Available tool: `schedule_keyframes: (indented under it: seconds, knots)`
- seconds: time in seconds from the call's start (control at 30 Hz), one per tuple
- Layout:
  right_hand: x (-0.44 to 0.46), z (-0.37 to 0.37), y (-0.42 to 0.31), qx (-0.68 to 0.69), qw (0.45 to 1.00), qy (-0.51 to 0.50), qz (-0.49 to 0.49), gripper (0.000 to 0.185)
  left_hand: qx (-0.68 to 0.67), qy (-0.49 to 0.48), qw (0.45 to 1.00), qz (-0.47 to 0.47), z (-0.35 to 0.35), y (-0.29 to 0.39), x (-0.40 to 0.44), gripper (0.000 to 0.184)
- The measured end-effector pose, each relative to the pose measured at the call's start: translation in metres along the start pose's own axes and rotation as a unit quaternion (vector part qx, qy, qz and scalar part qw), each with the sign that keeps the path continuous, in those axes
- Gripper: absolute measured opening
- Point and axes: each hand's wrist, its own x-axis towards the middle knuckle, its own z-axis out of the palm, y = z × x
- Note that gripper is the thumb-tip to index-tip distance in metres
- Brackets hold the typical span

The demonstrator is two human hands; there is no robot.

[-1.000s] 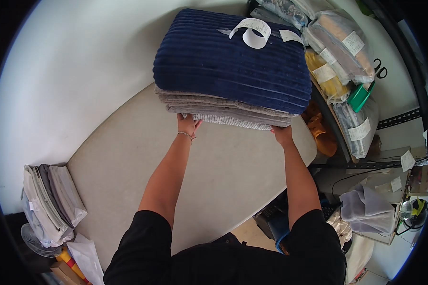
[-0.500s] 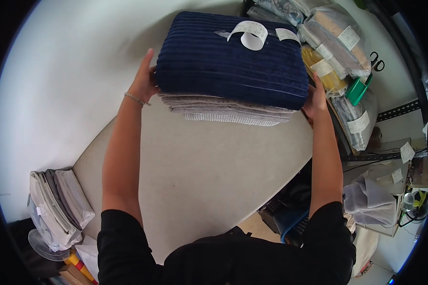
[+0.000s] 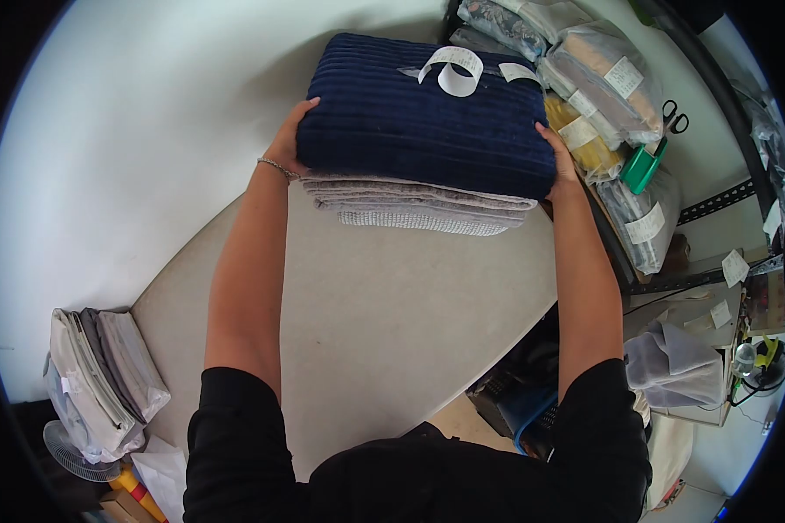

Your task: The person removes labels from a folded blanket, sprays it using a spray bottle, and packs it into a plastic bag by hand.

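The folded navy blanket (image 3: 427,139) rests on a stack of grey cloths (image 3: 419,199) on the surface (image 3: 392,296), a curled paper label (image 3: 474,71) on its top. Your left hand (image 3: 290,139) touches the blanket's left end, your right hand (image 3: 563,170) its right, thumbs spread upward; you cannot tell how far the other, mostly hidden fingers close. Bagged bundles (image 3: 602,70) sit just right of the blanket.

I see passing room over the table (image 3: 410,296), near side of the blanket (image 3: 427,131). Left hand (image 3: 290,141) and right hand (image 3: 563,166) block its ends. Bags (image 3: 597,74) crowd its right; wall (image 3: 148,131) rises behind and left; folded layers (image 3: 419,193) sit directly underneath.
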Motion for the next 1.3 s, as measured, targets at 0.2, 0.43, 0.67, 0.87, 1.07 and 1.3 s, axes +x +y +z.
schedule_keyframes:
  seconds: [0.2,0.43,0.67,0.87,1.07,1.3]
  knots:
    - [-0.040,0.011,0.008,-0.008,0.997,-0.018,-0.077,0.073,-0.032,-0.014,0.997,0.062,-0.001,-0.005,-0.030,0.058]
    - [-0.131,0.045,0.055,0.003,0.972,-0.190,-0.135,0.074,-0.069,-0.076,0.977,0.187,-0.079,-0.013,-0.165,0.056]
    - [-0.219,0.097,0.221,-0.016,0.958,-0.264,-0.109,0.076,-0.067,0.048,0.976,0.201,-0.213,-0.127,-0.396,0.071]
    - [-0.259,0.098,0.390,-0.067,0.952,-0.275,0.114,0.067,-0.005,0.245,0.961,0.131,-0.291,-0.283,-0.539,0.073]
    - [-0.231,0.084,0.461,-0.380,0.881,-0.049,-0.276,0.056,0.338,0.596,0.700,0.199,-0.265,-0.357,-0.597,0.053]
    - [-0.264,0.224,0.379,-0.606,0.663,-0.185,-0.398,0.041,0.622,0.320,0.672,0.242,-0.173,-0.321,-0.599,0.050]
